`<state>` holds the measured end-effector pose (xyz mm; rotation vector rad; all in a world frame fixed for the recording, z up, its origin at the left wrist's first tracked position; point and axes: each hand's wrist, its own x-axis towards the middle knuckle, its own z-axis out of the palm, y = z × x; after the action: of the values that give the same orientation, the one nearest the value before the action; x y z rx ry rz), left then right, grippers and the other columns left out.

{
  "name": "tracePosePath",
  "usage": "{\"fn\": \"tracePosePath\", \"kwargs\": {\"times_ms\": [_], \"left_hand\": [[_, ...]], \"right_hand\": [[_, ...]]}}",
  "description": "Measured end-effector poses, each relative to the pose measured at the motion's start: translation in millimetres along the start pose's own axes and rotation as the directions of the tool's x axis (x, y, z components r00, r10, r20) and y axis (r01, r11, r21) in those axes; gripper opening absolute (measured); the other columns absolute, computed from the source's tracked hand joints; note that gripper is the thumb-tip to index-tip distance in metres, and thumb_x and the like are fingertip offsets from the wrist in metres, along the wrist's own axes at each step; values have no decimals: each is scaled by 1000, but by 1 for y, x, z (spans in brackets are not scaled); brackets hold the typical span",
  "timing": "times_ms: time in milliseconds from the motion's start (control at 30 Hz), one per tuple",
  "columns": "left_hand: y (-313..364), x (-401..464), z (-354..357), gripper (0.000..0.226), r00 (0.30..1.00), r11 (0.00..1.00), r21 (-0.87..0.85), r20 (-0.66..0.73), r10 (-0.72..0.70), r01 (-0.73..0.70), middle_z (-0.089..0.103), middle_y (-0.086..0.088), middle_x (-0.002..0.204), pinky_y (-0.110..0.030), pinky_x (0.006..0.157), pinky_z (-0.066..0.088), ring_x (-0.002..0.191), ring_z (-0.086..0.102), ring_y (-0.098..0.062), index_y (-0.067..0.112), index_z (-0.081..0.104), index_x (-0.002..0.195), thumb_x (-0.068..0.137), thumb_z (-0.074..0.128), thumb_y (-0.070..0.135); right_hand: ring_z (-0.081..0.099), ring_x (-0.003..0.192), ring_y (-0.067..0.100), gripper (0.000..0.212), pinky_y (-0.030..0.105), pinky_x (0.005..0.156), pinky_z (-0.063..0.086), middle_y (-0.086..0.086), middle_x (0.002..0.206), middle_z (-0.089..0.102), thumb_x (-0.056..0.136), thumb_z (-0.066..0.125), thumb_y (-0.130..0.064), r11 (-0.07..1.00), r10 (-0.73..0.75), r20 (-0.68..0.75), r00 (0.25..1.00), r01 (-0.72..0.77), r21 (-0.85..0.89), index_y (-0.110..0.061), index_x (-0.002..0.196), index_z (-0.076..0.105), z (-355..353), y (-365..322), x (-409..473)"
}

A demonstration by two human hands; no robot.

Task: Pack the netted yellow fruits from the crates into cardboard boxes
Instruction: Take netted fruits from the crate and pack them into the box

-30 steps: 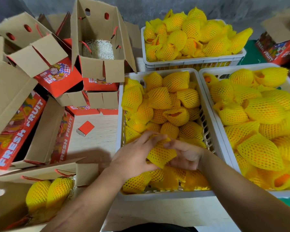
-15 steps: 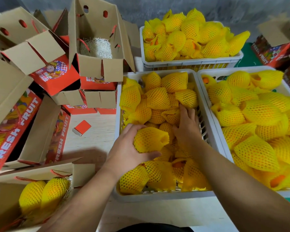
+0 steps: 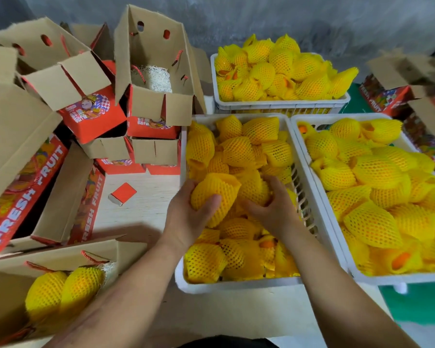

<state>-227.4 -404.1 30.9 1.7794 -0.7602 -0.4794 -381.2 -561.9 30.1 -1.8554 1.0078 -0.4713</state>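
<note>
My left hand [image 3: 186, 217] curls round a netted fruit [image 3: 215, 194], thumb across its front, at the left side of the middle crate [image 3: 236, 285]; my right hand [image 3: 274, 209] curls its fingers over a second fruit [image 3: 253, 188] beside it; half a second ago that hand lay flat, reaching deeper; both fruits wear yellow foam mesh; the near-left box [image 3: 60, 252] holds two.

one view only, from a wide-angle camera worn on the head, looking forward and steeply down from close above the desk [image 3: 141, 197]. both forearms enter from the bottom edge and reach to mid-frame. the middle crate [image 3: 236, 287] fills the centre, boxes [image 3: 146, 101] crowd the left, a grey wall [image 3: 261, 18] runs along the top. straight edges bow toward the frame's borders.
</note>
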Motion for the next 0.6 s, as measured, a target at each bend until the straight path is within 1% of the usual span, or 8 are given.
{"fn": "tracePosePath", "kwargs": {"times_ms": [100,167,267,300,367,467,533,600], "left_hand": [[11,-10,-5,52,999,973,-230,-50,-8,-4,71,21,114,-30,89,54,108,67,-3,47,61,121,82,52,80],[19,-23,-12,65,990,904,-426,-103,-93,41,69,11,128,-34,100,52,123,64,-17,29,61,133,85,52,72],[25,-45,-30,60,966,652,-743,-30,-256,150,70,2,131,-41,103,53,127,64,-26,28,65,134,92,49,68],[25,-51,-40,61,959,567,-803,20,-282,184,69,-3,134,-47,105,53,127,64,-28,27,62,138,94,48,66],[20,-62,-68,72,935,489,-836,75,-347,249,65,-11,140,-55,111,47,129,61,-34,24,51,147,91,49,70],[2,-75,-113,84,934,553,-790,70,-349,265,64,-9,141,-58,105,50,126,64,-33,29,45,151,82,60,75],[-14,-86,-143,75,955,592,-777,43,-293,216,63,-4,141,-53,98,56,125,65,-29,42,47,147,81,66,73],[-26,-97,-168,63,962,600,-773,49,-269,207,63,1,141,-46,95,58,126,65,-25,50,53,139,82,71,71]], "right_hand": [[67,114,18,81,48,96,58,2,125,70,62,85,-54,912,25,21,999,-31,408,-26,132,58,22,-34,-42],[67,118,22,78,53,99,55,6,128,69,61,85,-54,827,65,43,997,-78,557,-28,130,59,43,-51,-64],[58,129,23,82,49,105,51,8,143,54,57,81,-66,823,86,30,996,-88,561,-37,129,55,77,-74,-88],[58,129,21,86,45,103,52,6,143,55,56,80,-68,825,85,29,996,-87,558,-36,131,53,91,-80,-96],[65,118,13,83,29,89,57,-1,129,65,57,79,-66,810,91,36,995,-95,578,-35,127,49,118,-94,-112],[71,102,2,75,20,76,57,-10,113,71,64,84,-54,834,58,64,996,-84,545,-37,125,43,153,-112,-129],[70,98,-3,74,15,74,55,-13,109,72,70,88,-44,871,16,90,996,-58,489,-34,129,44,171,-122,-137],[69,104,2,78,18,79,57,-11,116,71,69,92,-38,895,-16,114,993,-36,445,-32,133,49,191,-130,-145]]}}
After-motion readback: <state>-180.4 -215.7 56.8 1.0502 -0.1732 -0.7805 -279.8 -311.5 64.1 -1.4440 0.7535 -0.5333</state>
